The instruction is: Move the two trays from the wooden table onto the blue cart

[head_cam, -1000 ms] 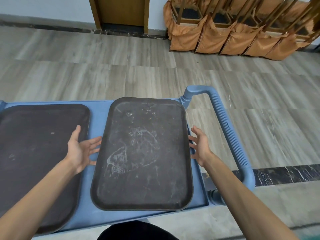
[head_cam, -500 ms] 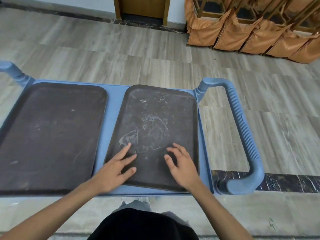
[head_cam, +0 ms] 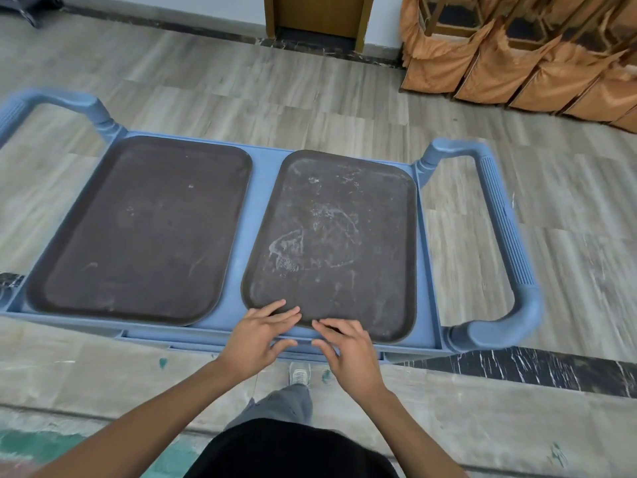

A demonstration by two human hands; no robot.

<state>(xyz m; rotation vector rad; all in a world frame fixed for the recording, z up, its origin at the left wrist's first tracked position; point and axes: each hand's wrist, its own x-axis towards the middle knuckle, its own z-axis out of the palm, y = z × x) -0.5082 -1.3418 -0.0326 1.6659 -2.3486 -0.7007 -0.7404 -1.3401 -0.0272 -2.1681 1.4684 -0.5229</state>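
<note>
Two dark brown rectangular trays lie flat, side by side, on the top of the blue cart (head_cam: pixel 260 181). The left tray (head_cam: pixel 144 229) is plain. The right tray (head_cam: pixel 337 243) has whitish scuff marks and sits slightly askew. My left hand (head_cam: pixel 258 336) and my right hand (head_cam: pixel 348 350) hover close together over the near edge of the right tray, fingers spread, holding nothing. Their fingertips overlap the tray's near rim; I cannot tell whether they touch it.
The cart has a blue handle at each end, left handle (head_cam: pixel 51 101) and right handle (head_cam: pixel 499 236). Orange-covered chairs (head_cam: pixel 517 56) stand stacked at the back right, beside a wooden door (head_cam: pixel 317 15). My shoe (head_cam: pixel 299 374) is on the floor below the cart.
My hands slid back from the sides and middle of the right tray to its near edge. The view has pulled back, and both cart handles now show.
</note>
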